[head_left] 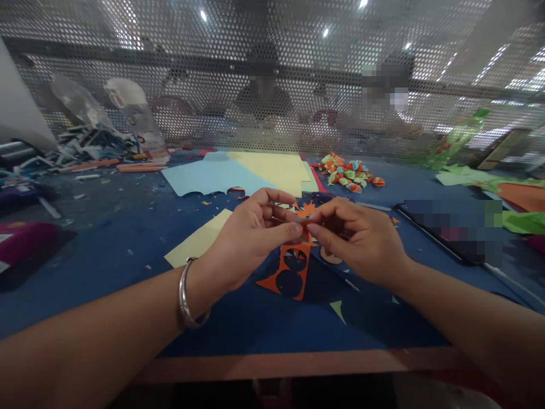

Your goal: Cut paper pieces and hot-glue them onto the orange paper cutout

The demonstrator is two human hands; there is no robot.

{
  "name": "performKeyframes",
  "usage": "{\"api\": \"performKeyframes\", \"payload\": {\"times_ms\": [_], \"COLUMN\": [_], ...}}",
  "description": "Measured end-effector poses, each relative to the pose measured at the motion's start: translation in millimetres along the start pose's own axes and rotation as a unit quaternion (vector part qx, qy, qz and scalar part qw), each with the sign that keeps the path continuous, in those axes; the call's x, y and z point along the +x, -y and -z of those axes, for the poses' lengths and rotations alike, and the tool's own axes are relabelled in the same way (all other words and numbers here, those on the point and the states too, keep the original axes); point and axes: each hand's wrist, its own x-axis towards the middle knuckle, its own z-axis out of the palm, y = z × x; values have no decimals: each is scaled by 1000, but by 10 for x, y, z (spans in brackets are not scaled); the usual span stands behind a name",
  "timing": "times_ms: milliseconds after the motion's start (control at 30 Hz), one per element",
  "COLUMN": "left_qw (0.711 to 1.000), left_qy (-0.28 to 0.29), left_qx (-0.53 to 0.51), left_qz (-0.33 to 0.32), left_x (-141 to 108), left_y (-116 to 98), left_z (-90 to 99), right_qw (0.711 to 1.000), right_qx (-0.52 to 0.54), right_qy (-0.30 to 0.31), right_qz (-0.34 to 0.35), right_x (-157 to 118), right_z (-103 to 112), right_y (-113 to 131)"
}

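Both my hands meet above the middle of the blue table (247, 324). My left hand (255, 233), with a silver bangle at the wrist, pinches a small piece of paper (305, 221) between thumb and forefinger. On its other edge, my right hand (357, 236) grips the same piece with thumb and fingertips. The piece is seen nearly edge-on and its shape is partly hidden. Just below lies an orange paper scrap (303, 272) with round holes cut out. A slim tool with a metal tip (351, 285) rests beside it, under my right hand.
Blue and yellow paper sheets (204, 170) lie behind my hands. To their right sits a heap of small coloured paper pieces (351, 173). A phone (451, 230) with a cable lies at right. Bottles (140, 122) stand at the back, before a perforated metal screen (200, 74).
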Motion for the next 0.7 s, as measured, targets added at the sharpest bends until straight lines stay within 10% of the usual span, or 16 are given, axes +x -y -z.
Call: {"api": "performKeyframes", "payload": {"times_ms": [233,700], "left_qw": [994,981], "left_qy": [-37,-69], "left_qx": [-62,166], "left_qz": [79,-67], "left_x": [-27,12], "left_y": [10,67], "left_z": [-48,18], "right_qw": [1000,1000], "right_qx": [1,13], "right_qy": [0,-3], "right_qz": [4,0], "right_x": [2,-6], "right_z": [-27,-21], "right_y": [-24,29]}}
